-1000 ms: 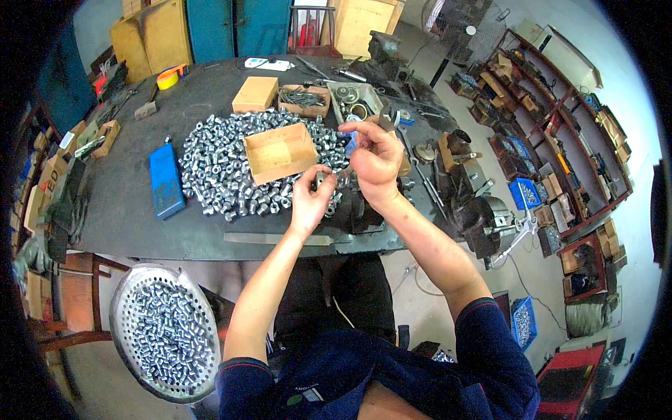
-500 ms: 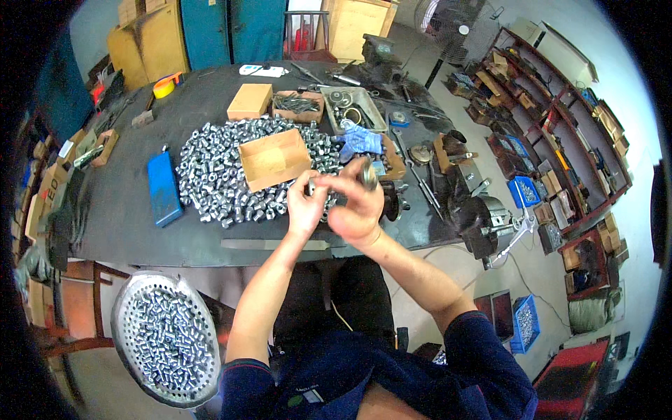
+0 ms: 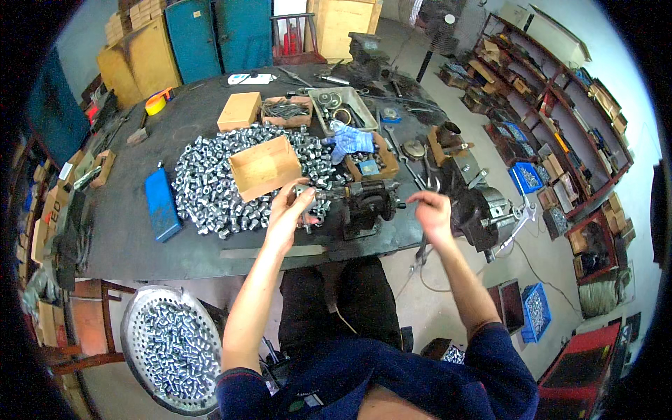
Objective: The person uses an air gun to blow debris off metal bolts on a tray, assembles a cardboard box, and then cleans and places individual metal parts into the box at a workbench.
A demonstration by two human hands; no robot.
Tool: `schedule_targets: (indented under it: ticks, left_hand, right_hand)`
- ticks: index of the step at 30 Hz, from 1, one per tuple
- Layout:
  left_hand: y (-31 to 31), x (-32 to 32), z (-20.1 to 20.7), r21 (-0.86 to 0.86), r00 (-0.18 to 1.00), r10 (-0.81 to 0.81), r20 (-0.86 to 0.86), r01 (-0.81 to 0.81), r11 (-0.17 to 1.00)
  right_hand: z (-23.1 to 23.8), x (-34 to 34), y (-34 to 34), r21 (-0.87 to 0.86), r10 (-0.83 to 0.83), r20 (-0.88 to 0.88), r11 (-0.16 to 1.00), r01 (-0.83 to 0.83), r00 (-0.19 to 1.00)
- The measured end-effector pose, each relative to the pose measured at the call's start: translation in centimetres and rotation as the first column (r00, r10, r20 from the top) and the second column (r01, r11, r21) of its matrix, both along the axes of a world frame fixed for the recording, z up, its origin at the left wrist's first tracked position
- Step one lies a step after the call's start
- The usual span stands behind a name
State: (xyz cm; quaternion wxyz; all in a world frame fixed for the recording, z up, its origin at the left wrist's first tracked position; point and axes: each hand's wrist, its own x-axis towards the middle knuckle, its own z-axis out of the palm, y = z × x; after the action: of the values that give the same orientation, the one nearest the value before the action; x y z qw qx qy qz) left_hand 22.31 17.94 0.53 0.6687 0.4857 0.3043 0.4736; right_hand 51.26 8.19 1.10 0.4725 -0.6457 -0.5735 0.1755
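My left hand (image 3: 285,214) is closed beside the left end of a dark bench vise (image 3: 364,203), at the front edge of a pile of small shiny metal fittings (image 3: 217,185). Between its thumb and fingers a small metal fitting (image 3: 302,187) shows in part. Right of the vise's handle is my right hand (image 3: 432,213), its fingers curled and the index finger pointing left, apart from the handle. What its fingers hold, if anything, is hidden. An open cardboard box (image 3: 266,168) rests tilted on the pile.
Behind the pile stand a yellow box (image 3: 238,112), a box of dark pins (image 3: 287,110) and a grey tray of rings (image 3: 343,108). A blue glove (image 3: 350,141) lies near the vise. A blue case (image 3: 162,205) is at left. Below, a perforated basket (image 3: 133,350) holds fittings.
My hands, together in front of the vise before, have parted. The right hand has moved right past the vise, and the left slightly left. The vise is now largely uncovered; the view has shifted a little.
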Motion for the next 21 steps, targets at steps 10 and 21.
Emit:
schedule_targets:
  ticks: [10, 21]
  left_hand:
    - [-0.6, -0.9, -0.3, 0.1, 0.997, -0.074, -0.013, 0.074, 0.992]
    - [0.4, -0.9, -2.0, -0.021, 0.998, -0.002, 0.06, 0.003, 1.0]
  right_hand:
    - [-8.3, 8.5, 9.0, -0.308, -0.138, 0.636, 0.856, 0.414, 0.759]
    - [-9.1, 1.7, 8.0, -0.209, -0.226, -0.88, 0.974, 0.088, 0.417]
